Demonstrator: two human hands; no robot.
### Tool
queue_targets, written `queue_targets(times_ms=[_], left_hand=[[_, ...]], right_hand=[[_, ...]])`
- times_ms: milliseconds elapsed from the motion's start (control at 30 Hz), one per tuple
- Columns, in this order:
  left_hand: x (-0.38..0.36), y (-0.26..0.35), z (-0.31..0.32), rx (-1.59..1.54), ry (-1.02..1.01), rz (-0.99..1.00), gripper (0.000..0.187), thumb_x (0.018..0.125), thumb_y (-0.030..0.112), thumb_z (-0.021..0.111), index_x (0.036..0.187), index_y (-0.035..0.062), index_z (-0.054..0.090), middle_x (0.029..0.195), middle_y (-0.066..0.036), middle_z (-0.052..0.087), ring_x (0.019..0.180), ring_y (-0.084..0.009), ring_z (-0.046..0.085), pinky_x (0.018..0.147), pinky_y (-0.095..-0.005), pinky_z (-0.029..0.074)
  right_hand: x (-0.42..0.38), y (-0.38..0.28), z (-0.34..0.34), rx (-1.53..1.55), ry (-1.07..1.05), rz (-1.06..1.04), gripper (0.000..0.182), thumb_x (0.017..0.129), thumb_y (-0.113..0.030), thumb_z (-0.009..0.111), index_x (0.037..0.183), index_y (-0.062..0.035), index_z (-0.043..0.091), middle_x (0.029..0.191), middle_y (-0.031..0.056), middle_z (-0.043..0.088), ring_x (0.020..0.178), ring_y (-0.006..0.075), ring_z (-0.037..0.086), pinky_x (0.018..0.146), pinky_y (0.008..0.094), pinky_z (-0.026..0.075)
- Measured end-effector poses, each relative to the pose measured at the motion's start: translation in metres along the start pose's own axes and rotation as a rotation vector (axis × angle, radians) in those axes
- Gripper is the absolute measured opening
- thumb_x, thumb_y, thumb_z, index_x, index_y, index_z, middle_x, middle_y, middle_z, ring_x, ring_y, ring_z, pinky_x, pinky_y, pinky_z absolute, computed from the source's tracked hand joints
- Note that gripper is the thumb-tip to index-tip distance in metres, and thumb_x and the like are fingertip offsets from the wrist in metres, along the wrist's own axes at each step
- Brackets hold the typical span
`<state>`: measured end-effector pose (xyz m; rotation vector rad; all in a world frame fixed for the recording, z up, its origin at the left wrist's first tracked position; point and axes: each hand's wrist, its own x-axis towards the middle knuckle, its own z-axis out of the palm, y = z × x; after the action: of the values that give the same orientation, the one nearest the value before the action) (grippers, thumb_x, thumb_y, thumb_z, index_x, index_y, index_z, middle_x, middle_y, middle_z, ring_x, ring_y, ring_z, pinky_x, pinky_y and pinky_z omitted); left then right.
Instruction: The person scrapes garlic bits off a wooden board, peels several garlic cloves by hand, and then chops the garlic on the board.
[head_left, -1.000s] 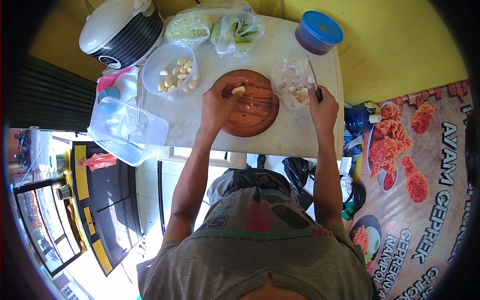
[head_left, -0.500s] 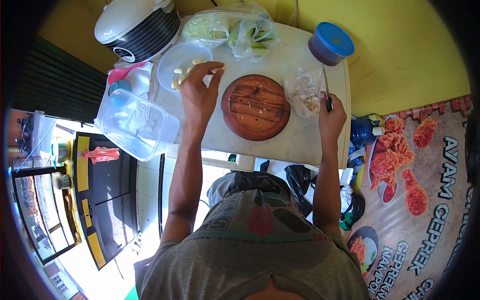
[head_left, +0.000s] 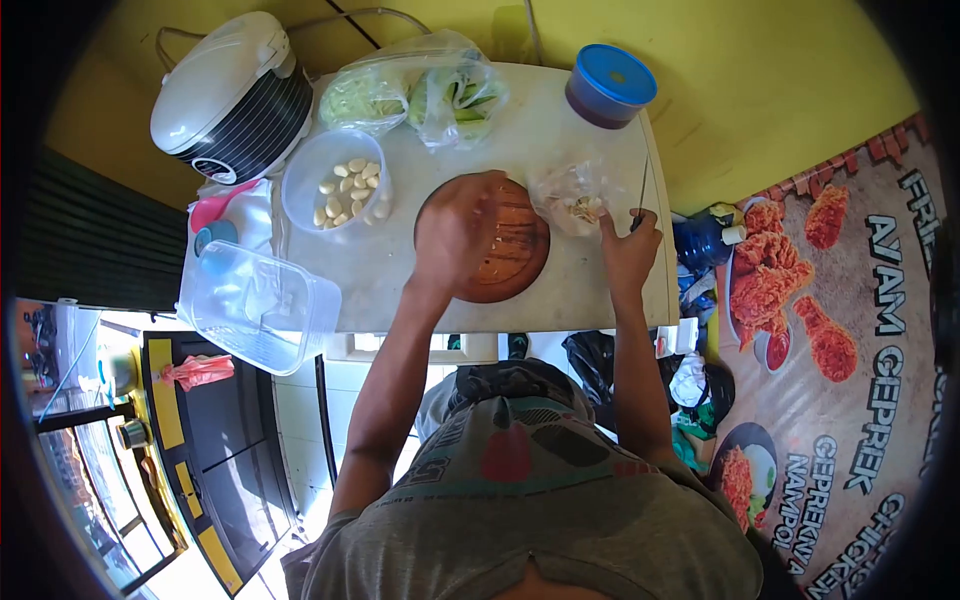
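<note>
My left hand [head_left: 455,230] hovers palm down over the round wooden cutting board [head_left: 515,250] on the white table [head_left: 380,255], fingers spread and nothing visible in them. My right hand [head_left: 628,245] rests at the table's right edge, closed on the dark handle of a knife [head_left: 642,190] whose blade points away from me. Just left of that hand lies a clear plastic bag of unpeeled garlic [head_left: 572,197]. A clear round bowl [head_left: 335,185] with several peeled garlic cloves stands left of the board.
A white rice cooker [head_left: 235,90] sits at the back left, bags of green vegetables [head_left: 420,95] behind the board, and a blue-lidded jar [head_left: 608,85] at the back right. An empty clear rectangular tub [head_left: 255,305] overhangs the table's left front corner. A yellow wall rises behind.
My left hand carried a peeled clove from the board to the bowl, let it go there, and has come back over the board. My right hand kept the knife beside the bag.
</note>
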<state>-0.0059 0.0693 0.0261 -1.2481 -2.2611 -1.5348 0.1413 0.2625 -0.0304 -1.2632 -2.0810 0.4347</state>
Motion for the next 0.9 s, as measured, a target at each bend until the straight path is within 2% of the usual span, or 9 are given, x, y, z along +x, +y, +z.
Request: queue_targets(times_ms=[67,200,300,367,400,467,667,800,900], left_hand=[[0.01,0.022,0.027,0.05,-0.183,0.145,0.028,0.087,0.009,0.064,0.116,0.0082,0.065,0.091,-0.012,0.067,0.073,-0.0258,0.067,0.066,-0.0342,0.053],[0.033,0.037,0.076,0.307,-0.43,0.236,0.037,0.087,0.025,0.068,0.121,0.0107,0.063,0.09,-0.012,0.066,0.076,-0.0295,0.068,0.067,-0.0376,0.054],[0.049,0.017,0.108,0.547,-0.481,0.281,0.037,0.085,0.036,0.068,0.112,0.0106,0.067,0.089,-0.012,0.067,0.078,-0.0317,0.068,0.067,-0.0424,0.054],[0.061,0.007,0.11,0.629,-0.56,0.175,0.032,0.084,0.038,0.068,0.097,0.0079,0.069,0.086,-0.012,0.066,0.078,-0.0337,0.067,0.068,-0.0461,0.054],[0.066,0.008,0.107,0.63,-0.562,0.184,0.032,0.084,0.038,0.068,0.097,0.0079,0.069,0.086,-0.012,0.066,0.078,-0.0337,0.067,0.068,-0.0461,0.054],[0.076,0.011,0.094,0.53,-0.352,0.174,0.028,0.083,0.034,0.07,0.083,0.006,0.067,0.083,-0.011,0.068,0.076,-0.032,0.069,0.066,-0.0443,0.055],[0.134,0.02,0.073,0.537,-0.337,-0.018,0.035,0.082,0.036,0.071,0.093,0.0026,0.066,0.093,-0.018,0.07,0.086,-0.0361,0.07,0.069,-0.0445,0.056],[0.129,0.014,0.093,0.63,-0.174,-0.273,0.038,0.076,0.036,0.071,0.091,0.0017,0.063,0.084,-0.022,0.069,0.082,-0.04,0.068,0.074,-0.0484,0.054],[0.143,-0.02,0.1,0.526,-0.11,-0.207,0.036,0.076,0.032,0.068,0.091,0.0005,0.062,0.085,-0.021,0.07,0.081,-0.0395,0.069,0.074,-0.0478,0.055]], right_hand=[[0.004,0.012,0.001,0.1,-0.133,0.069,0.049,0.081,-0.032,0.075,0.113,-0.0022,0.052,0.091,0.02,0.063,0.085,0.0349,0.064,0.076,0.0413,0.05],[0.009,0.005,-0.01,0.29,-0.271,0.194,0.051,0.081,-0.031,0.075,0.113,-0.0019,0.049,0.086,0.0182,0.065,0.081,0.0339,0.065,0.076,0.0429,0.05],[0.019,0.03,0.023,0.122,0.064,-0.039,0.037,0.083,-0.028,0.072,0.1,-0.0003,0.054,0.07,0.0142,0.063,0.064,0.0309,0.064,0.065,0.0402,0.051],[0.03,0.033,0.012,0.246,-0.207,0.122,0.032,0.084,-0.026,0.07,0.094,0.0005,0.055,0.067,0.0127,0.061,0.058,0.0272,0.061,0.059,0.0377,0.05],[0.036,0.031,0.005,0.372,-0.486,0.273,0.028,0.085,-0.025,0.067,0.087,0.0014,0.057,0.063,0.0113,0.06,0.051,0.0235,0.059,0.052,0.0353,0.048],[0.049,0.019,-0.009,0.492,-0.454,0.249,0.028,0.086,-0.025,0.066,0.084,0.0015,0.057,0.064,0.0108,0.06,0.049,0.02,0.057,0.048,0.0328,0.046],[0.114,-0.041,-0.055,0.806,-0.342,0.128,0.023,0.09,-0.023,0.066,0.092,-0.0005,0.06,0.072,0.0041,0.059,0.058,0.0097,0.051,0.047,0.0256,0.043],[0.128,-0.061,-0.058,0.762,-0.463,0.097,0.021,0.089,-0.019,0.065,0.091,0.0005,0.06,0.074,0.0068,0.062,0.061,0.0118,0.057,0.048,0.0282,0.045],[0.138,-0.07,-0.064,0.803,-0.549,0.094,0.02,0.09,-0.019,0.065,0.093,0.0006,0.061,0.077,0.0062,0.062,0.066,0.0115,0.059,0.054,0.0282,0.049]])
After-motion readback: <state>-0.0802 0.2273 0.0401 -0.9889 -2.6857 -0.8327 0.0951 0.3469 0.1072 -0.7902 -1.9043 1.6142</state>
